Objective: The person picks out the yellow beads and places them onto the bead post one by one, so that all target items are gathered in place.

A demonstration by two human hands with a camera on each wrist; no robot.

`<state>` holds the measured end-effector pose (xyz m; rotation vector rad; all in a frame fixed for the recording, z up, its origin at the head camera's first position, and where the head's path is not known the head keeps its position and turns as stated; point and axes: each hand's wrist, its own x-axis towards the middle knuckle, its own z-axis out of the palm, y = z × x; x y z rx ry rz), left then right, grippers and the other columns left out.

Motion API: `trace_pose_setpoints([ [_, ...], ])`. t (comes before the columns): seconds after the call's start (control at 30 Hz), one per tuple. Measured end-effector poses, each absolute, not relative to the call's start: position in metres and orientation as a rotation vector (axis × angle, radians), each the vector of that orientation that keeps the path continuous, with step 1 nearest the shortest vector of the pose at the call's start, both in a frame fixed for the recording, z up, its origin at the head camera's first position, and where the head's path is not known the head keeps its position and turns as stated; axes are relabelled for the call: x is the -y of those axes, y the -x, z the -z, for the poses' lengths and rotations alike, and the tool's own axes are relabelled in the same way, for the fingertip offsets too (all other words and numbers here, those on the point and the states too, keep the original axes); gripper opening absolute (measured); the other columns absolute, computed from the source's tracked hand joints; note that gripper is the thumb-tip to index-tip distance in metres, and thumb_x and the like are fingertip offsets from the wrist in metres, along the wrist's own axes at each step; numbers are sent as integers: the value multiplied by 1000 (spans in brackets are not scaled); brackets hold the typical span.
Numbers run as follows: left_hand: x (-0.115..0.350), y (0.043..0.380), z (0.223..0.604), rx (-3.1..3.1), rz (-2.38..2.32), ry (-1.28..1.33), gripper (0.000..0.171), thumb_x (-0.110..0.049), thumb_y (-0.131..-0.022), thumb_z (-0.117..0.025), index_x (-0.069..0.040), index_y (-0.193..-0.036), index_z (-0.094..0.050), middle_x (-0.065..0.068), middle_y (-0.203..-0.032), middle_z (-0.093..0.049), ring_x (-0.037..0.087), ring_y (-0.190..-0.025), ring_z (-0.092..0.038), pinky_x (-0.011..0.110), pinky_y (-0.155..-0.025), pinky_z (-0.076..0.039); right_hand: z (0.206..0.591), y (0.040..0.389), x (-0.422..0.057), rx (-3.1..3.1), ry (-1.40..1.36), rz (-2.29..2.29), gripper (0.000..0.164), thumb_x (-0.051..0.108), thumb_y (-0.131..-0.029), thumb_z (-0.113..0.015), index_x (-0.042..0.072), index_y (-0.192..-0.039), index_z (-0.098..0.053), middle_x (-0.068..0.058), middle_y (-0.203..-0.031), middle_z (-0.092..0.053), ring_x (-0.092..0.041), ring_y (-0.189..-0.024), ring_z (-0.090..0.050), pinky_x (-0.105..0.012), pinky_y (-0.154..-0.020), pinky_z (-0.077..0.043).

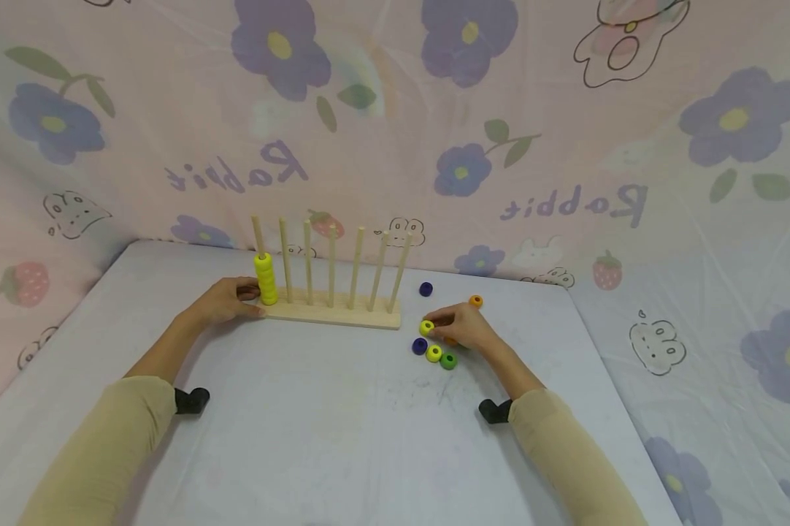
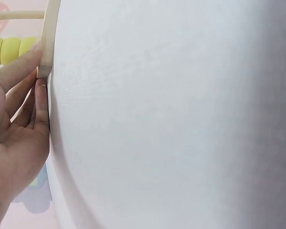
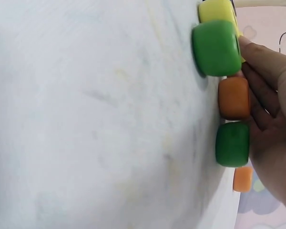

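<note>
A wooden peg rack (image 1: 332,314) with a row of upright pegs stands toward the back of the table. Several yellow beads (image 1: 266,280) are stacked on its leftmost peg. My left hand (image 1: 227,299) holds the left end of the base, its thumb at the front edge. Between the thumb and fingers of my right hand (image 1: 463,325) is a yellow bead (image 1: 426,328), just right of the rack. Close below it lie a purple bead (image 1: 420,346), another yellow bead (image 1: 434,353) and a green bead (image 1: 449,361). In the right wrist view, an orange bead (image 3: 234,98) and a darker green bead (image 3: 232,144) sit beside the palm.
Behind the right hand lie a second purple bead (image 1: 426,289) and another orange bead (image 1: 476,300). A white cloth covers the table (image 1: 303,438). A printed curtain (image 1: 382,146) hangs along the back and sides.
</note>
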<state>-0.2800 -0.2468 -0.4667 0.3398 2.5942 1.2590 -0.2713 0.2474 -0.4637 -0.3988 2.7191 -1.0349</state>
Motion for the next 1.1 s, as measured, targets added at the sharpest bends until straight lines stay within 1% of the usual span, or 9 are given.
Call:
trace_pose_setpoints([
  [0.13, 246, 280, 468, -2595, -1258, -326, 78, -13, -86, -79, 14, -145, -35, 33, -144, -44, 45, -132, -45, 52, -114, -35, 465, 275, -247, -2727, 427, 1047, 26, 18, -85, -80, 17, -110, -78, 1, -95, -73, -15, -82, -62, -27, -68, -54],
  [0.23, 246, 280, 468, -2597, -1256, -318, 79, -15, -85, -79, 14, -145, -35, 33, -144, -44, 44, -132, -45, 51, -114, -36, 465, 276, -247, -2733, 456, 1051, 25, 19, -85, -80, 16, -110, -78, 1, -95, -74, -15, -84, -63, -28, -71, -54],
  [0.43, 246, 280, 468, -2603, -1250, -316, 79, -16, -85, -80, 13, -145, -36, 32, -143, -45, 44, -132, -45, 52, -114, -35, 462, 274, -247, -2740, 452, 1087, 29, 25, -86, -79, 17, -113, -77, -2, -107, -74, -17, -96, -68, -31, -80, -57],
  [0.53, 247, 280, 467, -2607, -1244, -316, 80, -17, -85, -80, 13, -145, -37, 32, -143, -45, 44, -132, -46, 52, -114, -35, 460, 274, -247, -2727, 430, 1130, 30, 26, -85, -80, 18, -114, -76, -3, -112, -73, -20, -100, -69, -32, -80, -59],
  [0.67, 247, 281, 467, -2605, -1243, -317, 80, -18, -85, -80, 13, -145, -36, 32, -143, -45, 44, -132, -45, 52, -113, -36, 457, 275, -246, -2715, 432, 1179, 30, 28, -85, -80, 19, -114, -76, -3, -115, -72, -21, -101, -69, -30, -77, -59],
  [0.9, 247, 282, 468, -2596, -1253, -316, 80, -16, -85, -80, 13, -145, -36, 32, -144, -44, 44, -133, -45, 52, -114, -35, 451, 276, -245, -2683, 496, 1312, 29, 19, -87, -78, 16, -115, -75, -5, -119, -70, -23, -102, -69, -33, -81, -60],
  [1.1, 247, 280, 468, -2595, -1253, -310, 81, -18, -85, -80, 13, -145, -36, 32, -144, -44, 44, -133, -44, 52, -114, -35, 443, 280, -241, -2721, 524, 1330, 27, 19, -88, -78, 17, -114, -75, -1, -116, -71, -20, -101, -69, -35, -88, -58],
])
